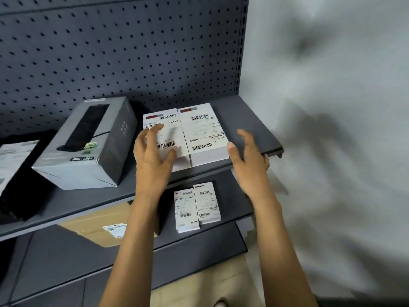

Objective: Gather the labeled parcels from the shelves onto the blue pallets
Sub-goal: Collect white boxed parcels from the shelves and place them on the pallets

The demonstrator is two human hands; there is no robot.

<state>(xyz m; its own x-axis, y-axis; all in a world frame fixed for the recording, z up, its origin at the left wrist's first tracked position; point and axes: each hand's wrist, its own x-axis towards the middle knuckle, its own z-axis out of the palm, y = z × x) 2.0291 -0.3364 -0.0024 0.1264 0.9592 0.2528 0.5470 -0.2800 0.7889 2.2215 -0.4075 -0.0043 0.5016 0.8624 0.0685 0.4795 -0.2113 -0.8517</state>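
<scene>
Grey metal shelving [250, 120] with a pegboard back fills the head view, seen from above. Two white labeled parcels [203, 134] lie side by side, touching, at the front edge of the upper shelf near its right end. The left hand [152, 156] hovers over the left parcel with fingers spread and curled, apparently just touching its label but not gripping. The right hand [247, 156] is open, palm inward, just beside the right parcel's right edge, holding nothing. To the left on the same shelf sits a grey product box [88, 147], tilted. On the lower shelf [199, 249], two smaller white labeled parcels [197, 207] lie together near the front edge, beside a brown cardboard box [97, 227]. No blue pallets show.
</scene>
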